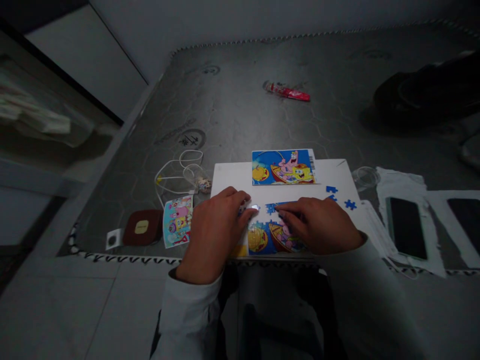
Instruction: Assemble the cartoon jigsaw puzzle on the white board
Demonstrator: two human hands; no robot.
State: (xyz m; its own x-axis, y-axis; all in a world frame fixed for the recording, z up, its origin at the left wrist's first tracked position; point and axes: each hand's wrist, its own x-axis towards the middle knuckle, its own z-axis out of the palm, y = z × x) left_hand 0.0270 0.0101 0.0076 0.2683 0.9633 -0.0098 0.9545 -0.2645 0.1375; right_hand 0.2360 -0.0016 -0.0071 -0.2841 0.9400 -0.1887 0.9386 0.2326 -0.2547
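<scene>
A partly assembled jigsaw puzzle with cartoon figures lies at the near side of a white board. My left hand is at its left, with thumb and forefinger closed around a small puzzle piece that catches the light. Over the puzzle's upper right part, my right hand has its fingertips drawn together on a blue puzzle piece, just above the joined section. Its palm hides some of the picture. A printed picture card with the same scene rests farther up the board.
Several loose blue pieces lie right of the card. A phone sits on white paper at the right. On the left are a picture sheet, a brown case and a white cable. A red wrapper lies farther back.
</scene>
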